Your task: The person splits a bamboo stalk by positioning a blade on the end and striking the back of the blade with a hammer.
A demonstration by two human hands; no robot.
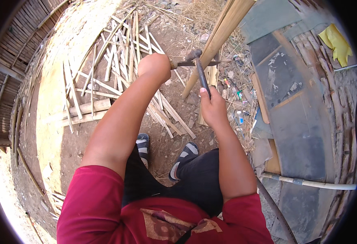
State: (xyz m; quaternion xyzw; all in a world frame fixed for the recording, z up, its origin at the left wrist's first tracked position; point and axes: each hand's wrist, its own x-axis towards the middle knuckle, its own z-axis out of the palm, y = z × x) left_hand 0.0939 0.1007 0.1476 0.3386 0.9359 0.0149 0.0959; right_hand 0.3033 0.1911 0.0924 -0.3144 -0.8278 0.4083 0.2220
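My left hand (155,68) is closed round the handle of a knife (184,64) with a dark blade. The blade lies across an upright, leaning bamboo pole (224,35), and its tip shows on the pole's right side. Whether the edge is sunk into the bamboo I cannot tell. In my right hand (214,107) is a hammer (201,75), gripped by its dark shaft. The hammer's head is over the blade, close to the pole; contact between them is unclear.
Split bamboo strips (125,53) lie in a loose heap beyond my left arm. Thicker bamboo pieces (89,107) are left of it. Dark panels (298,126) and a yellow sheet (336,44) are on the right. A slatted wall (7,57) stands at far left.
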